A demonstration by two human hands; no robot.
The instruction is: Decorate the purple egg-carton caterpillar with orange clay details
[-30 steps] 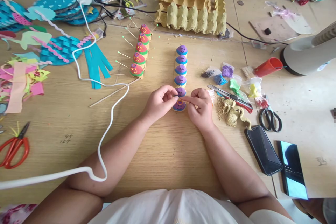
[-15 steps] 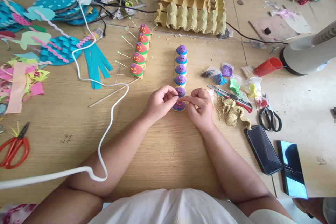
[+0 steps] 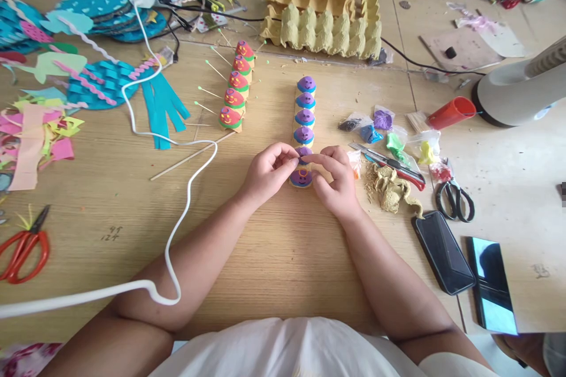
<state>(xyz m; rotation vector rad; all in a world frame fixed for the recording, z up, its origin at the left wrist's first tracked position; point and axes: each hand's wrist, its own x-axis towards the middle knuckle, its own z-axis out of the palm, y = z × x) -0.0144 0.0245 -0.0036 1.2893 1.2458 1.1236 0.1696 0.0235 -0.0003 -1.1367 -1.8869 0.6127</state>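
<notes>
A strip of egg-carton cups (image 3: 305, 134) covered in purple and blue clay runs away from me, each cup with a small face. At its near end my left hand (image 3: 275, 174) has thumb and index finger pinched together by the second cup; anything in the pinch is too small to name. My right hand (image 3: 336, 179) reaches in from the other side, index finger stretched to the same cup, thumb apart. The nearest cup (image 3: 301, 177) shows an orange ring and a dark smile below the fingers. A red and green cup strip (image 3: 231, 118) with green-tipped sticks stands to the left.
Clay bags (image 3: 382, 118), a utility knife (image 3: 398, 168), torn carton pulp (image 3: 389, 188), black scissors (image 3: 455, 197) and a phone (image 3: 443, 253) lie on the right. Egg cartons (image 3: 322, 29) sit at the back. A white cable (image 3: 190, 182) loops across my left arm.
My right index finger has shifted slightly up and away from the left fingertips, and its thumb has opened from it. My left hand has barely moved.
</notes>
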